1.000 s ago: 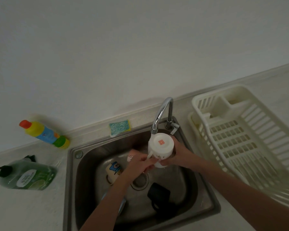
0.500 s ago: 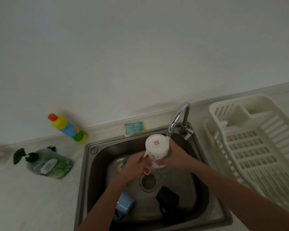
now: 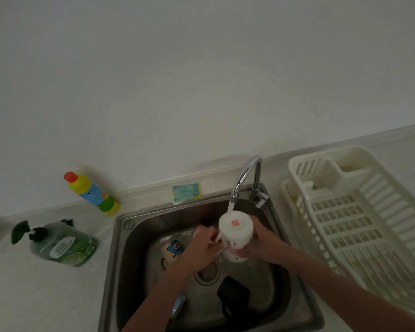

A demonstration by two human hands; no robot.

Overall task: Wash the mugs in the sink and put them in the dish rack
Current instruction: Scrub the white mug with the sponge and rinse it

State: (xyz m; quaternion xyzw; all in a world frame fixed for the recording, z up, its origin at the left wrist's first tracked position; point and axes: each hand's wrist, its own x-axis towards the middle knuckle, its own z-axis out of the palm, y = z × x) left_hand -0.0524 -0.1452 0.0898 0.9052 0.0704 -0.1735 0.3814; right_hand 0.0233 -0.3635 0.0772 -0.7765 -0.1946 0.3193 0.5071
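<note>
Rinsing a white mug (image 3: 235, 232) under the tap (image 3: 243, 177), mid-frame.
Both hands' fingers curl round it, left hand (image 3: 201, 250) and right hand (image 3: 261, 243); wet, it could slip into the sink (image 3: 130, 236).

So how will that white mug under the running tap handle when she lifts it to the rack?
The white ceramic-looking mug is wet under the faucet stream, so probably slippery. It looks rigid and likely breakable if dropped. Both the left hand and right hand grip it.

Brushed steel sink (image 3: 120, 259); glossy chrome faucet (image 3: 246, 173); cream plastic dish rack (image 3: 374, 226).
</note>
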